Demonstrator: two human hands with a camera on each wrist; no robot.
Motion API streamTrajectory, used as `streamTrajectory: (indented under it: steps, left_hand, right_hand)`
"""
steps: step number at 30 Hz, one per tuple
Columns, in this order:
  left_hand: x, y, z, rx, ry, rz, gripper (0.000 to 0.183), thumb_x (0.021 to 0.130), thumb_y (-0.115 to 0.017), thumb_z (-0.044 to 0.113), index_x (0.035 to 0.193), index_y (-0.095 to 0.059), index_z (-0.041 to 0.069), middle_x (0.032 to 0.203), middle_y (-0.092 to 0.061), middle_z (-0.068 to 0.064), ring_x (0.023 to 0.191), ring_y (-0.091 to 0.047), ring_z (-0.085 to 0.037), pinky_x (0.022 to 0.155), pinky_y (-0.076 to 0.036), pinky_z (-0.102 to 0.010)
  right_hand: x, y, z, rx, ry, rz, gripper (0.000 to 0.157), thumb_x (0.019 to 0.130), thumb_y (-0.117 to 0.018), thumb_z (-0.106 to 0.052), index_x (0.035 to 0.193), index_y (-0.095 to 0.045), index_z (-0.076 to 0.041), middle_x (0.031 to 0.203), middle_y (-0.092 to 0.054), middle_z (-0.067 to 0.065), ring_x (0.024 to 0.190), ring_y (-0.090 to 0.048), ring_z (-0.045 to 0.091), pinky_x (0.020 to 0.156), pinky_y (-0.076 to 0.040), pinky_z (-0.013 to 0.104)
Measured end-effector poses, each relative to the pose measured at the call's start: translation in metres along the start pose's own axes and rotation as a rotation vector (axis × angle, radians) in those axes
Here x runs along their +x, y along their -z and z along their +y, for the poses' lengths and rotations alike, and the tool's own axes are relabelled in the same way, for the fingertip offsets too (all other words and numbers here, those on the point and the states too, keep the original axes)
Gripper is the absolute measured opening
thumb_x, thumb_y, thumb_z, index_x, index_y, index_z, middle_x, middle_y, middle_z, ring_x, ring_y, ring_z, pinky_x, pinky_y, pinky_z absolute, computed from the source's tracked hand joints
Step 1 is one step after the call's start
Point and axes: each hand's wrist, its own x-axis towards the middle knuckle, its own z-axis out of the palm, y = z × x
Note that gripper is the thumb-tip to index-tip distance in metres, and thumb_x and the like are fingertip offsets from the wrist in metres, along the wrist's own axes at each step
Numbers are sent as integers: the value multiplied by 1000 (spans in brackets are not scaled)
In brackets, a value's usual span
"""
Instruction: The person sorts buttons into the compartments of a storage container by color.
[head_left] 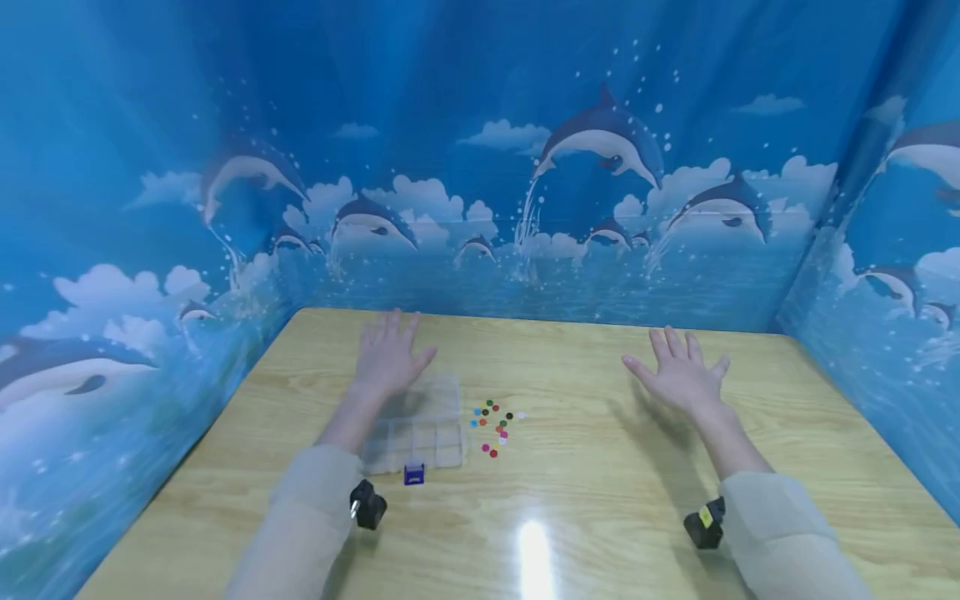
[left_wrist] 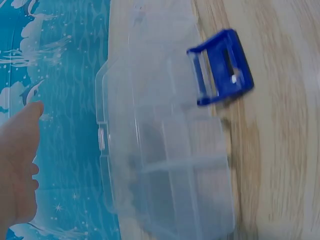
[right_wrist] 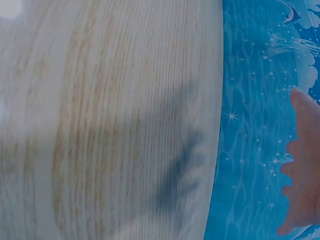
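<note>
With fingers spread, my left hand (head_left: 386,358) hovers over the far side of a clear plastic compartment box (head_left: 448,442). It holds nothing. The box lies with its lid (head_left: 446,392) folded back, and my forearm hides part of it. A small blue plastic piece with a slot (left_wrist: 235,65) sits by the box's near edge; its exact kind is unclear. Several small coloured discs (head_left: 493,453), too small to identify, are scattered right of the box. Far to the right, my right hand (head_left: 681,375) is raised above the table, fingers spread, holding nothing.
The wooden table (head_left: 570,492) has a light grain and a bright reflection near the front. A blue dolphin-print curtain (head_left: 450,267) stands along the back and both sides. Dark wrist cameras (head_left: 367,505) sit on both sleeves.
</note>
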Motion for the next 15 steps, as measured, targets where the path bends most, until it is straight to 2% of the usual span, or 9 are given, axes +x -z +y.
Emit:
streamTrajectory:
  steps: [9, 12, 15]
  left_hand:
    - [-10, 8, -17, 13, 4, -12, 73, 95, -31, 56, 149, -11, 12, 152, 0, -21, 138, 6, -38, 107, 13, -52]
    - [-14, 12, -21, 25, 3, -24, 71, 95, -31, 53, 149, -13, 9, 152, -1, -21, 138, 6, -38, 107, 13, -52]
    - [-19, 15, -24, 36, -2, -19, 69, 97, -33, 49, 147, -17, 6, 151, -6, -21, 138, 1, -39, 107, 12, -52]
  right_hand:
    - [0, 3, -5, -9, 19, 33, 92, 87, -26, -71, 147, -9, -3, 150, -4, 26, 134, 6, 48, 89, 16, 74]
    - [0, 3, -8, -4, 26, 75, 89, 90, -28, -66, 146, -13, 0, 149, -10, 28, 134, 0, 49, 92, 11, 75]
    - [0, 3, -12, -7, 42, 136, 80, 93, -35, -57, 143, -22, 5, 144, -20, 30, 131, -12, 50, 97, -1, 73]
